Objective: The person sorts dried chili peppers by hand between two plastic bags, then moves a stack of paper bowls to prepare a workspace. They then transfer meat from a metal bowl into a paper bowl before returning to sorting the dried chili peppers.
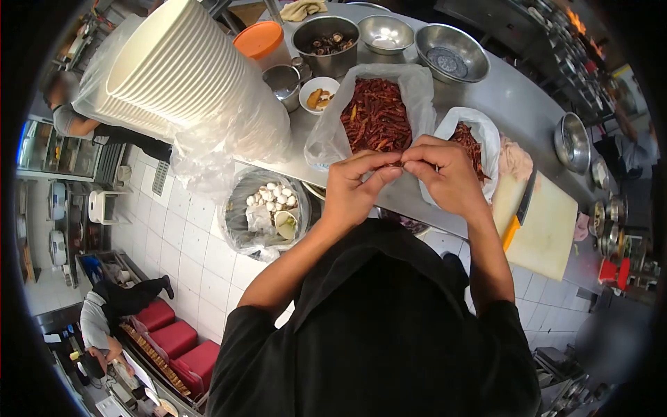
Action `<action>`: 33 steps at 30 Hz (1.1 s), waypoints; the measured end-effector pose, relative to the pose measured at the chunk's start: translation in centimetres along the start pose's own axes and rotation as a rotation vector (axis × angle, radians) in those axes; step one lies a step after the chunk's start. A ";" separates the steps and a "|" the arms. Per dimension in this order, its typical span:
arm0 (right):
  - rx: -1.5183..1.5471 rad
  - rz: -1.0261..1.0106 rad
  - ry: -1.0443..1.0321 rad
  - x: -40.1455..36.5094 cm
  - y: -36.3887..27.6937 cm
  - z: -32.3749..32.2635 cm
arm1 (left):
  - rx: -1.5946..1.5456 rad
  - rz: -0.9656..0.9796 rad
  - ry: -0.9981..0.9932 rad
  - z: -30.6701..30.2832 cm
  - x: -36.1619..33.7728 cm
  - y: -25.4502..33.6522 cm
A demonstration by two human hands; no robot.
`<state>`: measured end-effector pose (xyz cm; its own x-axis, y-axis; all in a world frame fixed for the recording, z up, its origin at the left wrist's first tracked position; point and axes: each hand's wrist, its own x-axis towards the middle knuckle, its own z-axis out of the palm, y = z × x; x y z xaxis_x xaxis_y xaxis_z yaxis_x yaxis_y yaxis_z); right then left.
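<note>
In the head view, the left hand (353, 186) and right hand (450, 174) meet near the centre, each grip pinched together, fingertip contents hidden. Dark-red dried chillies (375, 115) fill a translucent plastic bag (420, 87), partly covered by hands, on the grey metal counter (517, 101).

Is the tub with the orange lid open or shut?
Shut, it seems: the orange lid lies flat across the top of the tub.

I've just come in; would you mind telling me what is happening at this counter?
The person's left hand and right hand meet fingertip to fingertip, pinching something too small to make out. They are just in front of an open bag of dried red chillies, with a smaller bag of them alongside.
</note>
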<state>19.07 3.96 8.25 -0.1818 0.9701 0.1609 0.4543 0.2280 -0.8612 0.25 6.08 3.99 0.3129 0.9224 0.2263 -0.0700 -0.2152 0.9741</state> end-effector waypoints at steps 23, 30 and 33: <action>0.403 0.201 0.729 -2.3 1.9 0.9 | 0.573 0.255 0.084 -4.7 4.4 0.7; 0.515 -0.054 0.037 2.7 -1.3 14.1 | 0.340 0.553 0.333 -6.4 1.8 10.6; 0.026 -0.270 -0.305 3.4 0.4 19.3 | 0.358 0.460 0.278 -5.6 1.6 9.5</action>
<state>1.78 5.70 -0.87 -0.5440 0.8052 0.2360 0.3332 0.4654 -0.8200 -5.25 7.29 13.62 0.0653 0.7486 0.6598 0.1968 -0.6578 0.7270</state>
